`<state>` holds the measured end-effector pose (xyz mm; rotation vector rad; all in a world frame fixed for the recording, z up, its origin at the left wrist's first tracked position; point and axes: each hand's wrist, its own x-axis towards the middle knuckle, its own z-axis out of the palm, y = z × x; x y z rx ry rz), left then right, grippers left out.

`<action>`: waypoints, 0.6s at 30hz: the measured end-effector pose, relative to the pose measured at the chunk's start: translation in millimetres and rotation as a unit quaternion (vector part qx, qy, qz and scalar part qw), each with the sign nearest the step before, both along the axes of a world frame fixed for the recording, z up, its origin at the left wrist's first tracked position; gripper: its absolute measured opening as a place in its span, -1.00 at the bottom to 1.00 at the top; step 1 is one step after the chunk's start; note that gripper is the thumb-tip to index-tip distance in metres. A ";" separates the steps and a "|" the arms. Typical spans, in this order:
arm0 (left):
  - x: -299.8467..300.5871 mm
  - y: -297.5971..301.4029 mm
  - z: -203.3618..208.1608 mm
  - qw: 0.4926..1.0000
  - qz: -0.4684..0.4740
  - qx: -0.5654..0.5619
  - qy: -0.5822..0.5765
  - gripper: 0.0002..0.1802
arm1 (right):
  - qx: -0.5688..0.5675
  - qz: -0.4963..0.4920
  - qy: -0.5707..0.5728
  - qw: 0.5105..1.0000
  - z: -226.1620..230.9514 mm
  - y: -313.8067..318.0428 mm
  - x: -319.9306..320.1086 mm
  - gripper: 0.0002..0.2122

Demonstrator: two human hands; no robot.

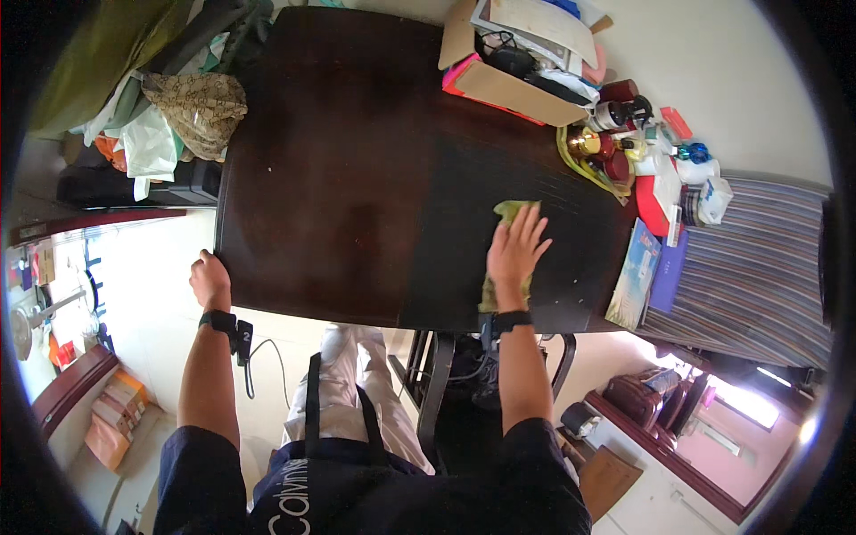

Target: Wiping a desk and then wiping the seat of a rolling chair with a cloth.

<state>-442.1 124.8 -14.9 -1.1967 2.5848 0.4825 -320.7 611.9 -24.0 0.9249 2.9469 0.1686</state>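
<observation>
A dark brown wooden table (pixel 325 169) fills the middle of the head view, its right part looking duller and blacker. My right hand (pixel 517 251) lies flat with fingers spread over a green cloth (pixel 492 294) on that darker part. The cloth sticks out beyond the fingertips and below the palm. At the table's near left corner, my left hand (pixel 211 281) is closed around the edge, its fingertips partly hidden. Both wrists wear black straps.
An open cardboard box (pixel 522 89) full of odds and ends stands at the far right. Bottles and jars (pixel 615 143) crowd the right edge, beside a flat picture-covered packet (pixel 635 276). Bags (pixel 192 107) are piled at the left. A black chair (pixel 437 383) is below the near edge.
</observation>
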 end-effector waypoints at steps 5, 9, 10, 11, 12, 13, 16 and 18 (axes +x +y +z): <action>-0.2 3.0 9.7 1.000 0.005 0.018 0.011 -0.32 | -0.087 0.021 -0.043 0.995 3.6 -72.6 74.8 -0.40; -0.3 8.9 17.6 0.999 0.013 0.039 0.016 -0.33 | -0.109 0.021 -0.049 0.993 8.1 -112.4 116.2 -0.41; 1.0 9.2 18.6 0.999 0.012 0.041 0.015 -0.34 | -0.112 0.012 -0.052 0.992 8.3 -113.8 115.6 -0.41; 1.3 9.5 19.2 0.999 0.011 0.044 0.013 -0.34 | -0.115 0.003 -0.055 0.992 7.8 -114.6 113.8 -0.41; 1.4 11.3 22.8 0.999 0.012 0.046 0.011 -0.35 | -0.112 0.005 -0.055 0.992 6.1 -112.7 109.9 -0.41; 1.5 6.8 16.5 0.999 0.013 0.047 0.010 -0.35 | -0.111 0.005 -0.055 0.992 4.8 -111.4 107.3 -0.41; 0.5 0.2 8.4 1.000 0.015 0.027 -0.001 -0.36 | -0.116 0.001 -0.066 0.991 9.8 -104.1 91.4 -0.40; -1.9 4.9 16.8 0.999 0.022 0.022 -0.014 -0.36 | -0.106 -0.039 -0.044 0.993 12.4 -88.9 65.0 -0.40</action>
